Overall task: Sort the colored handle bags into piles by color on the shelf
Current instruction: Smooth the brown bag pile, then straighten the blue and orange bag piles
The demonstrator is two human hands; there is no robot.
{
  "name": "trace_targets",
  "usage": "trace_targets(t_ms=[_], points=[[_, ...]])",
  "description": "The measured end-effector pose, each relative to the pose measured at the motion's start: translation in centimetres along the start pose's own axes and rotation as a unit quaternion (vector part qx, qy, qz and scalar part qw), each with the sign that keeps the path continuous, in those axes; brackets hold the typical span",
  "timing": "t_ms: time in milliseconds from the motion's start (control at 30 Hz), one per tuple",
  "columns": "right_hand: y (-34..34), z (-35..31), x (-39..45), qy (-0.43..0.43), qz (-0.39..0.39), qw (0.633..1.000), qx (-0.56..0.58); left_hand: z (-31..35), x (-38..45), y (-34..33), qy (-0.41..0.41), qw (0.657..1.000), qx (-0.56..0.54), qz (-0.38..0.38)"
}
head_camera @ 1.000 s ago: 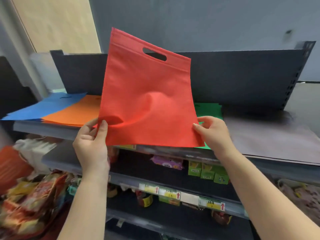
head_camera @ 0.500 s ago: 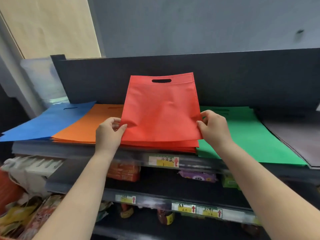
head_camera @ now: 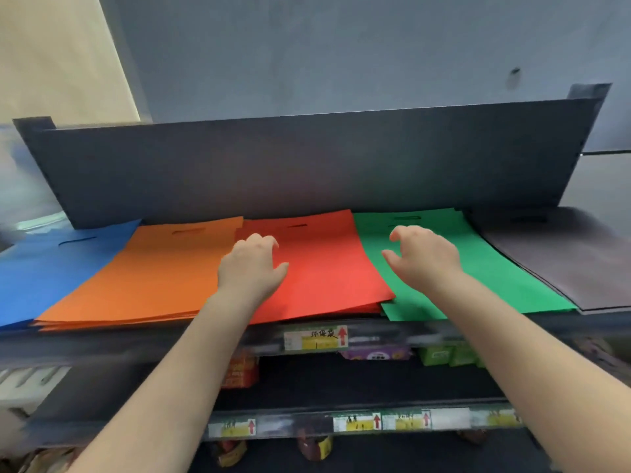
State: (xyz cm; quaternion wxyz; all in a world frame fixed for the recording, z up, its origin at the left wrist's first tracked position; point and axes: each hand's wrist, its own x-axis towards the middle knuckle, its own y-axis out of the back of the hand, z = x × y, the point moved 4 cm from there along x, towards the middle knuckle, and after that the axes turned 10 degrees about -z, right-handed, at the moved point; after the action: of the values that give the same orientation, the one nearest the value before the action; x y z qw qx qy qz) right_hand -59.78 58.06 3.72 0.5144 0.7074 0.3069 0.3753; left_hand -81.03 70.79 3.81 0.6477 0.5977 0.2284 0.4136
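Five piles of flat handle bags lie side by side on the top shelf (head_camera: 205, 343): blue (head_camera: 51, 274), orange (head_camera: 143, 274), red (head_camera: 327, 268), green (head_camera: 478, 268) and dark brown (head_camera: 573, 261). The red bag lies flat on top of the red pile. My left hand (head_camera: 252, 264) hovers over the seam between the orange and red piles, fingers loosely curled and holding nothing. My right hand (head_camera: 423, 257) hovers over the left part of the green pile, fingers relaxed and empty.
A dark back panel (head_camera: 307, 165) rises behind the piles. Yellow price labels (head_camera: 316, 337) sit on the shelf's front edge. Lower shelves hold packaged snacks (head_camera: 375, 353) and green boxes (head_camera: 447, 355). A grey wall stands behind.
The red bag went from held upright in both hands to lying flat on the red pile. Both hands have let go of it and lifted off.
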Motion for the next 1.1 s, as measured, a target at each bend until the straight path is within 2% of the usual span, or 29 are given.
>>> trace_targets(t_ms=[133,267,400,667,1100], points=[[3.1,2.3,-0.9,0.032,0.013,0.999,-0.033,5.7,2.7,0.2,-0.076,0.996,0.034,0.009],[6.2,7.0,-1.8,0.005,0.000,0.996,-0.089,13.0,4.9,0.3,-0.149,0.987,0.048,0.023],[9.0,13.7,-3.1,-0.049,-0.010,0.991,-0.123,21.4,6.2,-0.3,-0.225,0.973,0.050,0.028],[13.6,29.9,-8.4,-0.177,-0.038,0.970,-0.161,39.4,5.0,-3.1,-0.316,0.947,0.062,0.012],[20.0,51.7,-23.8,-0.352,-0.044,0.913,-0.202,66.4,-4.2,-7.9,-0.452,0.891,0.020,-0.032]])
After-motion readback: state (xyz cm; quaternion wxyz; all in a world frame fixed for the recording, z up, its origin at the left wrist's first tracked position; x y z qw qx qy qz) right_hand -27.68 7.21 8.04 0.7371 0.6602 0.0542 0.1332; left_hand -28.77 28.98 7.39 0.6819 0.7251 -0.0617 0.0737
